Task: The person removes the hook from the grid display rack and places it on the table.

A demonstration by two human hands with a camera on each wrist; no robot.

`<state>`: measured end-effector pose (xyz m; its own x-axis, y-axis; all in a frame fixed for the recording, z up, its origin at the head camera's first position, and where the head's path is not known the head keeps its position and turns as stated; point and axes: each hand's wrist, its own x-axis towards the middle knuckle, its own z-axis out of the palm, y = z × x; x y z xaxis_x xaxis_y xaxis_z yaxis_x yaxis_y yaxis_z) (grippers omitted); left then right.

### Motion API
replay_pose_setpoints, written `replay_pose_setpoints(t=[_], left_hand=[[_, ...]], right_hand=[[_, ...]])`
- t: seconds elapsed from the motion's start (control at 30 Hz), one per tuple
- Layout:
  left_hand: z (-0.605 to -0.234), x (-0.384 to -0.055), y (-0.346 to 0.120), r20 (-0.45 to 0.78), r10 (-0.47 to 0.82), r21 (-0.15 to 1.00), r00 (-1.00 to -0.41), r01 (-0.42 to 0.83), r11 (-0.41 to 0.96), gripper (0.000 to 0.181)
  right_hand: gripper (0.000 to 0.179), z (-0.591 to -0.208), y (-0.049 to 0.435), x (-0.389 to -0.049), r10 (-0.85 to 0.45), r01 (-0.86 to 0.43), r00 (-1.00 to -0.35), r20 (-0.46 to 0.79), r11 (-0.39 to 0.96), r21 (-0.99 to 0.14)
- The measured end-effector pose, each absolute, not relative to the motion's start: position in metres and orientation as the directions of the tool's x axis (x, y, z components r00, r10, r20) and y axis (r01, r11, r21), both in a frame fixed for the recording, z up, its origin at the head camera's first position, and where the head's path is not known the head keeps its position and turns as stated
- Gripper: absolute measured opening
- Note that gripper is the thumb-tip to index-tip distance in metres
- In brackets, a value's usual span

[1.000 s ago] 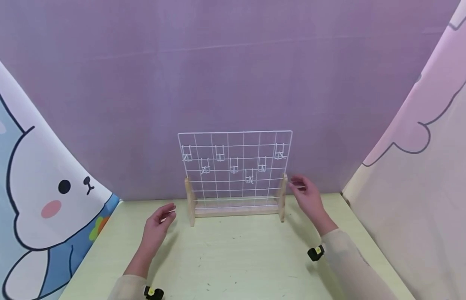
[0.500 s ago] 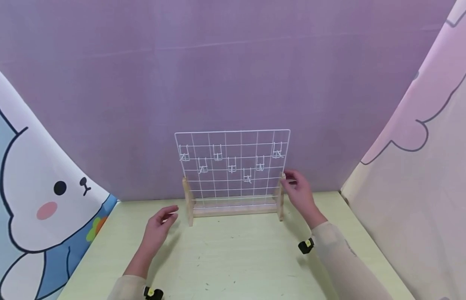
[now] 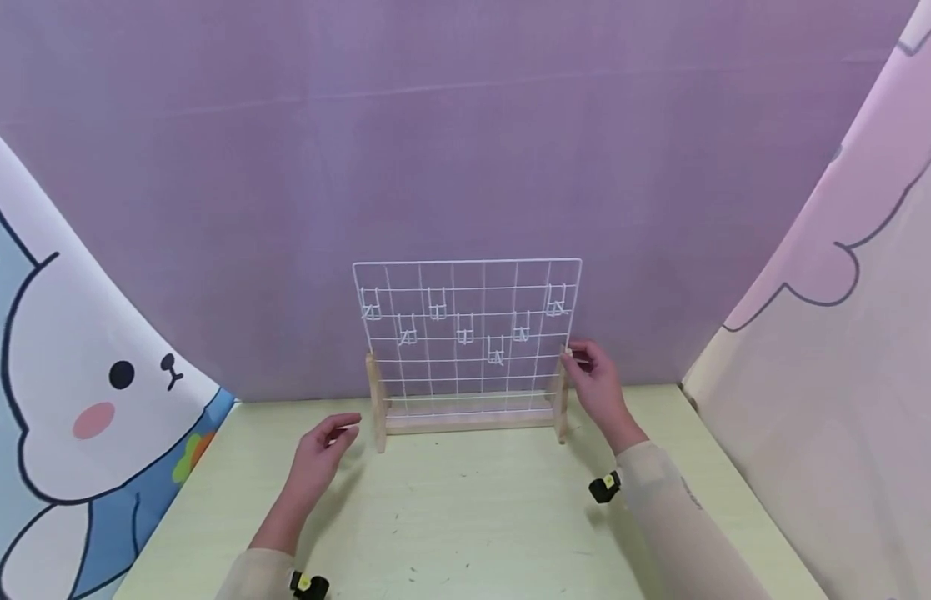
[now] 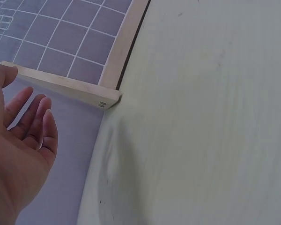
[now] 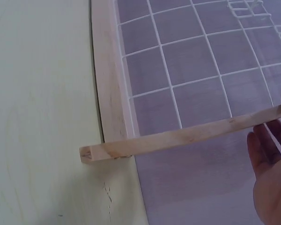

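Observation:
A white wire grid rack [image 3: 469,361] stands upright in a wooden base, with several white wire hooks [image 3: 465,333] hung on its mesh. At its right side my right hand [image 3: 596,382] holds the upper end of the wooden post [image 3: 560,400], thumb on the near side and fingers behind. The right wrist view shows this post [image 5: 178,136] with the hand at its far end, partly cut off by the frame edge. My left hand [image 3: 319,450] hovers with loosely bent fingers beside the left wooden post [image 3: 377,404], apart from it in the head view and holding nothing.
The rack stands near the back of a pale yellow-green table [image 3: 450,517] with small dark marks. Behind it hangs a purple cloth [image 3: 465,150]. Printed cloths flank both sides, a cartoon rabbit [image 3: 97,375] on the left one.
My right hand has moved left from beside the rack and taken hold of the right post's upper end. My left hand has shifted slightly closer to the left post.

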<state>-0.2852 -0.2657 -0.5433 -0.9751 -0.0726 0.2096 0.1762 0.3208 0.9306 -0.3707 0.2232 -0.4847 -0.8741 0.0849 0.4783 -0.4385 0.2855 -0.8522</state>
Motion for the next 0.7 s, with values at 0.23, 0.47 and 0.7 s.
replay_pose_setpoints(t=[0.23,0.47,0.7], left_hand=[[-0.535,-0.290,-0.259,0.207,-0.072,0.930,-0.976,0.174,0.322,0.030],[-0.527,-0.293,-0.253,0.217,-0.079,0.932,-0.973,0.182,0.314,0.029],[-0.502,-0.302,-0.249,0.254,-0.105,0.935,-0.961,0.216,0.281,0.033]], right_hand=[[0.024,-0.497,0.221,-0.377,0.138,-0.437,-0.874,0.466,0.198,-0.877],[0.025,-0.503,0.215,-0.380,0.179,-0.470,-0.850,0.495,0.164,-0.867],[0.025,-0.505,0.213,-0.380,0.217,-0.435,-0.860,0.462,0.162,-0.886]])
